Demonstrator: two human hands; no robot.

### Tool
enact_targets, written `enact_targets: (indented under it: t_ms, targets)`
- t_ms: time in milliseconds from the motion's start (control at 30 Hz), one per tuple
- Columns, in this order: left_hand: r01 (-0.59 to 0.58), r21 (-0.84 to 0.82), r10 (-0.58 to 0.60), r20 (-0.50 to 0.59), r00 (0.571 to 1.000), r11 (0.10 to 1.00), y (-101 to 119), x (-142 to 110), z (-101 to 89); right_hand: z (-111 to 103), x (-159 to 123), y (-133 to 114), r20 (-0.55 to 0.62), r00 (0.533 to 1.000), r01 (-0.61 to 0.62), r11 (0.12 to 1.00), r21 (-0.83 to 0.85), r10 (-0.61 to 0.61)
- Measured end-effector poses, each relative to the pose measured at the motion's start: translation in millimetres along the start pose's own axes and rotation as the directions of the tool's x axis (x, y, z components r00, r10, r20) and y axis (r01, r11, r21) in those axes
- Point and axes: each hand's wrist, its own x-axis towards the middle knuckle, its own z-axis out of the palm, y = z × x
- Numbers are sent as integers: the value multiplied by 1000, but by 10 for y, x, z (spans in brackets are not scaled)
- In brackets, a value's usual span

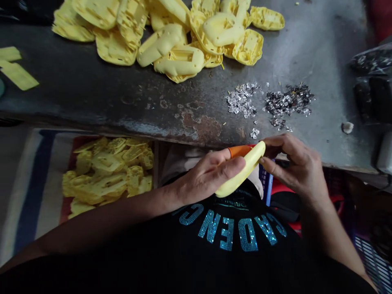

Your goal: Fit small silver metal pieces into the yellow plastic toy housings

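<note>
My left hand (211,173) is closed around a yellow plastic shell (237,177), tilted on edge just in front of the table. Its thumb lies along the smooth outer side, and an orange cover wraps one finger behind the shell. At the shell's upper end, my right hand (295,163) has thumb and forefinger drawn together in a pinch. Whatever sits between those fingertips is too small or hidden to make out. The shell's inner side faces away from me. Just beyond it on the table lie a few small metal clips (254,133).
Many yellow shells (179,61) are heaped at the table's back. Two piles of small metal pieces, a lighter pile (243,99) and a darker pile (289,100), lie nearer. More yellow parts (107,171) fill a red container below left. Clear bags (373,61) stand at right.
</note>
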Motion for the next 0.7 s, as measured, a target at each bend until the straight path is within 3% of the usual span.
enact_targets:
  t_ms: [100, 267, 367, 467, 533, 600, 700]
  targets:
    - [10, 100, -12, 19, 1000, 995, 64, -71, -20, 118, -94, 38, -86, 996, 27, 999, 16, -26]
    - [-79, 282, 93, -34, 995, 956, 117, -29, 42, 205, -206, 143, -194, 977, 84, 996, -7, -83]
    - [-103, 357, 116, -13, 993, 928, 123, 24, 53, 228, -289, 221, -195, 981, 29, 997, 71, -14]
    - [-90, 332, 63, 91, 994, 939, 126, 40, -19, 279, -376, 288, -173, 973, -95, 952, 291, 150]
    - [-120, 260, 76, 173, 982, 958, 102, 30, -131, 336, -402, 300, -194, 937, -162, 854, 495, 291]
    - [-266, 251, 211, 224, 951, 931, 41, 15, -283, 415, -381, 276, -159, 883, -226, 696, 682, 442]
    - [-546, 332, 463, 300, 834, 769, -69, -1, -509, 567, -266, 194, 56, 835, -348, 446, 825, 548]
